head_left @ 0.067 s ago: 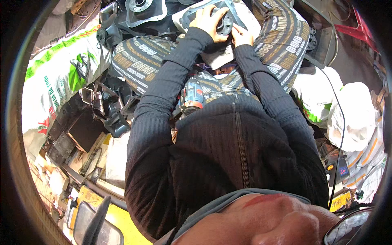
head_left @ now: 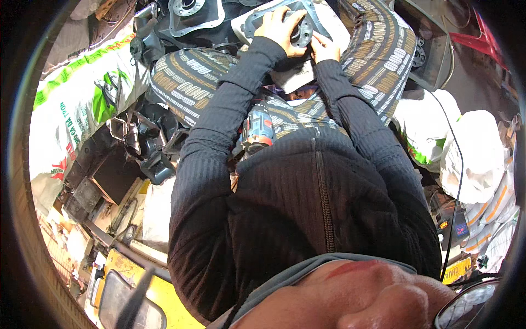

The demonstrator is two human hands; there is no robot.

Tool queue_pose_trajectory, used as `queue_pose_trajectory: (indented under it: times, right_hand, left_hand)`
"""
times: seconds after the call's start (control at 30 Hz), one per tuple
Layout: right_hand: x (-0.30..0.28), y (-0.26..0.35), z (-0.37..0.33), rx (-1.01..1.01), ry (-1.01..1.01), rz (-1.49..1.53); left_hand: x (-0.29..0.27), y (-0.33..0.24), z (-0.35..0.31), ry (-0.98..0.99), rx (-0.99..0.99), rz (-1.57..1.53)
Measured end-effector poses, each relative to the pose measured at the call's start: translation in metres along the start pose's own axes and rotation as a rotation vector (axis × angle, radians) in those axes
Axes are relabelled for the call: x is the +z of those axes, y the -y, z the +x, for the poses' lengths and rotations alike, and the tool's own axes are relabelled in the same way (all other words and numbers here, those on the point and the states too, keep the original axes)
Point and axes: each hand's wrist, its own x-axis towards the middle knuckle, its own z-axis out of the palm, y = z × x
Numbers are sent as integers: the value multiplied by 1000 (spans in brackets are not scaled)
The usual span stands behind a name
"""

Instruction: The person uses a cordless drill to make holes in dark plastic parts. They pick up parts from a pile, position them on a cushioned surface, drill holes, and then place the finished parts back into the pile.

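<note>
The round grey flange [head_left: 301,36], a metal disc with holes about its rim, sits between the person's two hands, in front of the body and over a grey four-sided plate [head_left: 319,21]. The left hand [head_left: 276,32] holds the flange from its left, fingers spread over the far side and curled round it — a firm hold, by the look of it. The right hand [head_left: 327,50] is at the flange's right edge with its fingers drawn close together; whether they pinch the rim or only touch it cannot be told. Around the flange and plate, a pale sheet [head_left: 339,34] shows between the patterned trouser legs [head_left: 383,57]. Nearer the body than the flange, a blue-grey and red tool [head_left: 258,125] rests on the lap. Well left of the flange lie black moulded parts [head_left: 158,167] and a white-and-green sack [head_left: 71,112] — well right of it, white plastic bags [head_left: 472,159]
</note>
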Motion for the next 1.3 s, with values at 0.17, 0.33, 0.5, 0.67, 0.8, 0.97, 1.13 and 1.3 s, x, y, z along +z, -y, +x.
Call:
queue_pose_trajectory:
  times: [0.17,0.33,0.5,0.67,0.8,0.97,1.13,1.3]
  right_hand:
    - [0,9,0,47,-4,39]
    - [-4,35,-5,190,-54,317]
    - [-11,59,-26,177,25,354]
    - [2,76,-52,-559,151,-411]
    - [23,81,-49,-802,197,-646]
    - [31,72,-40,-869,193,-804]
    - [29,68,-38,-795,161,-501]
    - [12,64,-34,-663,129,-431]
  left_hand:
    - [-27,10,-2,-245,153,-91]
    - [-87,31,-54,-261,-62,-264]
    - [-151,-5,-167,791,-438,-438]
    - [-118,-55,-206,373,-390,-79]
    - [-96,-55,-206,283,-468,-51]
    - [-101,-51,-203,204,-440,-139]
    - [-104,-49,-202,248,-521,-213]
    - [-110,-24,-203,239,-572,-539]
